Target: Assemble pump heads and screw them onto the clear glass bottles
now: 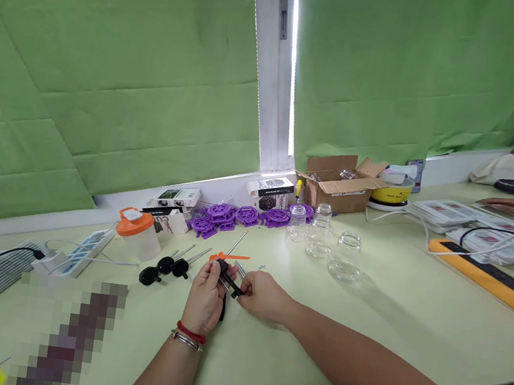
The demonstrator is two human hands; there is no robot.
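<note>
Mid-fitting, seemingly. Gripping black part (229, 282) in closed left hand (205, 296); pinching its far end with right hand (263, 294). Orange piece (228, 256) just beyond fingertips. Next: needs steady alignment, firm pinch.

Glass jars (345, 265); purple gears (247, 216); cardboard box (339, 187)

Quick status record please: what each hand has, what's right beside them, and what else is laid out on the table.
left hand: gripping a small black part; red thread and metal bangle at the wrist
right hand: pinching the same part's other end
just behind hands: orange piece
left of hands: black-knobbed tools
further back: purple wheels, clear jars, orange-lidded tub, cardboard box
left side: power strip
far right: another person's hand
unclear: what the black part is
</note>
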